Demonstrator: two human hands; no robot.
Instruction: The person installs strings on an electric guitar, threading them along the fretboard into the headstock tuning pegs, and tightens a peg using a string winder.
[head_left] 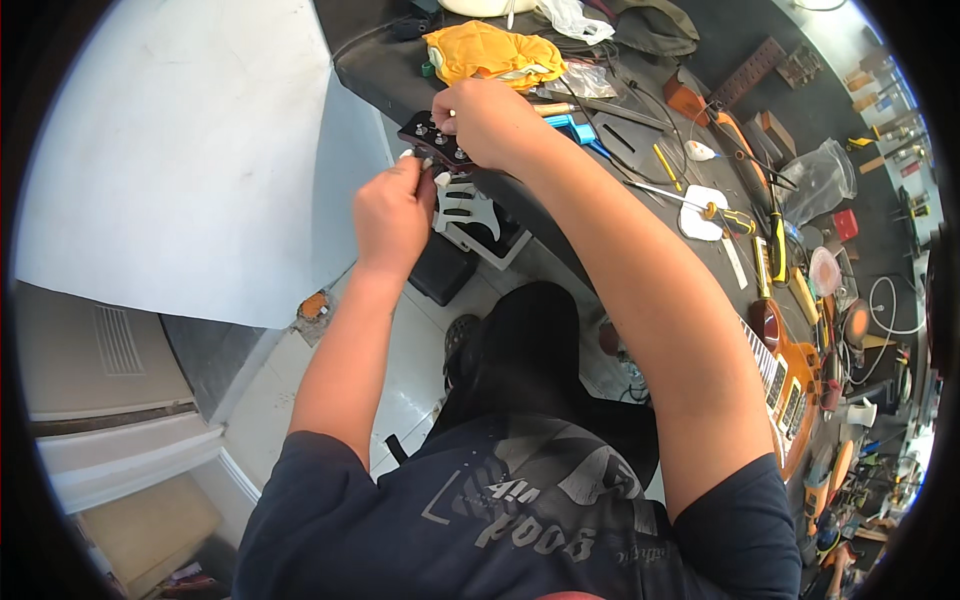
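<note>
Guitar headstock (432, 143) is pinched by the left fingers (404, 172); right fingers (446, 104) curl there, hold unclear.

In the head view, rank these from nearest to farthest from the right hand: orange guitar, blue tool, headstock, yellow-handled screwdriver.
From the right hand:
1. Headstock, right by the fingers, on their left.
2. Blue tool, on the bench, just right.
3. Yellow-handled screwdriver, farther right.
4. Orange guitar, far right, beyond the forearm.

pale floor tiles (410, 335) lie between a large white panel (180, 150) and a dark workbench (372, 68)
</note>
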